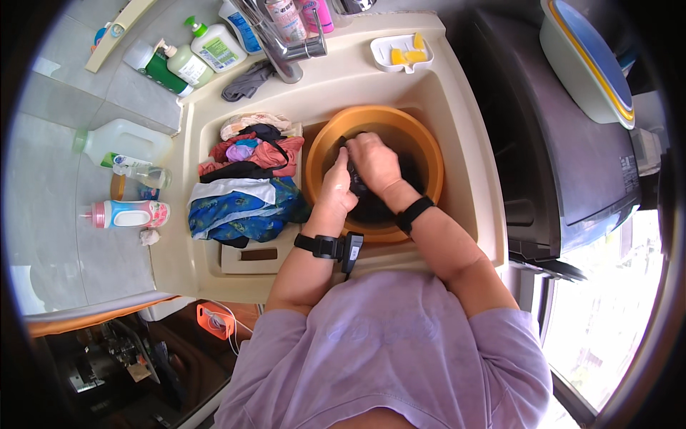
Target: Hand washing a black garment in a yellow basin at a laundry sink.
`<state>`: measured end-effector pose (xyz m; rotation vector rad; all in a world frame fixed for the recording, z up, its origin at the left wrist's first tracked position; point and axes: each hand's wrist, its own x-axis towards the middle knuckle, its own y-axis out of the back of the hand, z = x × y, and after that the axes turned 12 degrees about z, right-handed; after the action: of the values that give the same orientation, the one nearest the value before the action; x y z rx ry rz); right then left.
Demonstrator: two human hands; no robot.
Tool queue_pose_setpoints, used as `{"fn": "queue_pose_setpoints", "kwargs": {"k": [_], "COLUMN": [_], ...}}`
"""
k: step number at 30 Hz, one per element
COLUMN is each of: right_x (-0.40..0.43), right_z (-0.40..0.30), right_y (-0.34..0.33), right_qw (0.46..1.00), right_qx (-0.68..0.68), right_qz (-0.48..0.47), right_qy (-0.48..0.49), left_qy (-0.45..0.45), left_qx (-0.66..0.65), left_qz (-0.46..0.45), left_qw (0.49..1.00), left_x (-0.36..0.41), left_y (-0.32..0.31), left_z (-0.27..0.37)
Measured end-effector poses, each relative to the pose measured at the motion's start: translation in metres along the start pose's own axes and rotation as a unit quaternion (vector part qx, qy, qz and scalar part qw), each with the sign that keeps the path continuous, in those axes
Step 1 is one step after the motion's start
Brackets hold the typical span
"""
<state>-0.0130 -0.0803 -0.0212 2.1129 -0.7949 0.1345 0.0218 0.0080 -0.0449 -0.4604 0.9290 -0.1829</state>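
An orange-brown plastic basin (437, 171) stands in the beige laundry sink (466, 187). Dark fabric (375, 206) lies inside it. My left hand (338, 185) and my right hand (374, 162) are close together over the basin, both gripping a part of the dark fabric; the fingertips are partly hidden. To the left, on the sink's washboard side, lies a heap of clothes: a blue patterned garment (241, 212) with white parts, red cloth (278, 153) and black pieces. Black straps circle both wrists.
A chrome faucet (289, 56) rises at the back, beside a grey cloth (247, 81) and pump bottles (217, 47). A white soap dish (383, 53) holds yellow pieces. Bottles (131, 142) line the left ledge. A dark appliance (563, 123) stands at right, with stacked basins (579, 69) on it.
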Motion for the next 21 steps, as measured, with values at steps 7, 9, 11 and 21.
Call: {"fn": "queue_pose_setpoints", "kwargs": {"k": [7,9,11,21], "right_x": [-0.023,-0.017,-0.002,-0.018], "right_z": [-0.053,-0.033,-0.003,0.047], "right_y": [0.021,-0.002,0.01,-0.005], "right_qw": [0.99,0.982,0.998,0.967], "right_qx": [0.075,-0.047,-0.015,-0.098], "right_qz": [-0.061,-0.077,-0.049,-0.224], "right_qy": [0.102,0.167,0.021,0.066], "left_qy": [-0.255,-0.061,-0.002,-0.164], "left_qx": [0.001,-0.049,0.011,0.387], "left_qz": [-0.223,-0.123,0.003,0.11], "left_qw": [0.941,0.989,1.0,0.901], "left_x": [0.016,0.021,-0.008,0.006], "left_y": [0.042,0.042,0.004,0.036], "left_z": [-0.01,-0.003,0.006,0.013]}}
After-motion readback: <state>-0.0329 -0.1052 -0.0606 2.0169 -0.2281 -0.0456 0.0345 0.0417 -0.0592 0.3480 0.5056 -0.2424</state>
